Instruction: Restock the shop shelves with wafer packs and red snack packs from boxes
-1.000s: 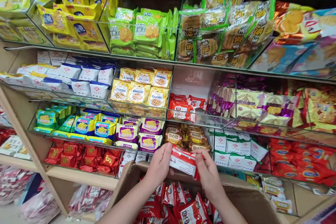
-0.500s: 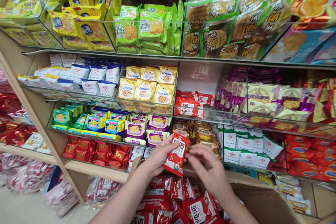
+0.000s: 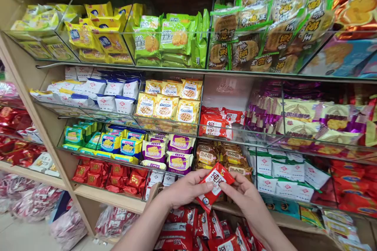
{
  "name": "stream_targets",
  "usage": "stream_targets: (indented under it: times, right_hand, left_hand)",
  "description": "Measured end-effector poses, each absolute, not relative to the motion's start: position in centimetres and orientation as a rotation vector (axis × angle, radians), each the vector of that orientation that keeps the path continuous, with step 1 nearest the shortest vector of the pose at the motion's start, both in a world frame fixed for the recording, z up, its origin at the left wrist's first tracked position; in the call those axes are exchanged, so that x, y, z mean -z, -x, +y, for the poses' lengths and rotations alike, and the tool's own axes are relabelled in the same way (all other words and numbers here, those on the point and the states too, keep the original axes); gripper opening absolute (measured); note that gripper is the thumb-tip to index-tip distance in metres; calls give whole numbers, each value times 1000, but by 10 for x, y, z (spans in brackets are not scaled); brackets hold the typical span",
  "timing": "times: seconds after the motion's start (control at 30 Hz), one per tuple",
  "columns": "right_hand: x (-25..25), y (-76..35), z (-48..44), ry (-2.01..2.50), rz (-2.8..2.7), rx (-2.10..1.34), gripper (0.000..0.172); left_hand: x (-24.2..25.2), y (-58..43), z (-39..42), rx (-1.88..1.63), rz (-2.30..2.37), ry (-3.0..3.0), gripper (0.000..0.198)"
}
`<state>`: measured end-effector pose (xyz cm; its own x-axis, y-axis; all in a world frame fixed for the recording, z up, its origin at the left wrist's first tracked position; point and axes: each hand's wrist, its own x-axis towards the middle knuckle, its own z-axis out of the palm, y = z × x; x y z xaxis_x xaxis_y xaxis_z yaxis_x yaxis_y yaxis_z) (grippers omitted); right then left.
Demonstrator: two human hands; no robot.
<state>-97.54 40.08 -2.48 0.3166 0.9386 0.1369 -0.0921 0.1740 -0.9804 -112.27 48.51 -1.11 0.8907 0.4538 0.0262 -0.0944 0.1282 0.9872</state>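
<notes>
Both my hands hold one red snack packet point(image 3: 216, 185) with white lettering, tilted, just above an open cardboard box. My left hand point(image 3: 185, 189) pinches its left edge between thumb and fingers. My right hand point(image 3: 243, 193) grips its right side. The box below is full of several more red packets point(image 3: 203, 231) of the same kind. In front of me, a glass shelf bin point(image 3: 219, 123) holds a few matching red packets and has space behind them.
Tiered glass shelves carry yellow, green, blue-white, purple and brown biscuit packets. White packets point(image 3: 282, 170) sit right of my hands. A wooden shelf post point(image 3: 44, 141) slants at the left, with bagged goods point(image 3: 35, 204) on the floor beside it.
The packet has turned from lying flat to tilted, and both hands have shifted slightly right while gripping it. The view has tilted up and left.
</notes>
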Motion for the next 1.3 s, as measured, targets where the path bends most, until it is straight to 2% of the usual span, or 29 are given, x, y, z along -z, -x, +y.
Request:
stream_targets:
  times: [0.1,0.17,0.23,0.33,0.47,0.53,0.6,0.73,0.83,0.93,1.03,1.17,1.3]
  right_hand:
    - [25,982,403,1110,-902,-941,44]
    - [21,985,398,1151,-903,-915,43]
    - [8,985,387,1185,-936,-747,40]
    - [-32,974,367,1219,-1030,-215,38]
    - [-104,941,382,1462,-1299,633,32]
    - [-129,923,412,1652,-1485,820,36]
    - [-144,908,448,2002,-1596,788,39]
    - [-149,886,512,2447,-1671,569,27]
    - [-146,875,541,2481,-1791,463,22]
    - [-142,868,554,2459,-1864,464,24]
    - [-140,863,559,2508,-1818,502,26]
    - [-137,859,562,2597,-1789,448,18]
    - [-133,858,562,2575,-1677,469,22]
  left_hand:
    - [11,1123,481,-502,298,-1577,40]
    - [10,1123,478,-534,325,-1626,41]
    - [10,1123,477,-520,373,-1558,45]
    - [12,1119,476,-515,397,-1498,48]
    - [14,1115,475,-494,414,-1679,42]
    - [15,1115,474,-490,445,-1797,38]
    - [15,1115,473,-510,488,-1935,35]
    - [14,1114,472,-563,554,-2141,31]
    - [12,1115,472,-573,570,-2198,29]
    - [11,1115,472,-565,565,-2216,26]
    - [13,1114,472,-556,568,-2233,25]
    - [16,1110,473,-547,588,-2289,24]
    - [15,1107,471,-522,615,-2375,24]
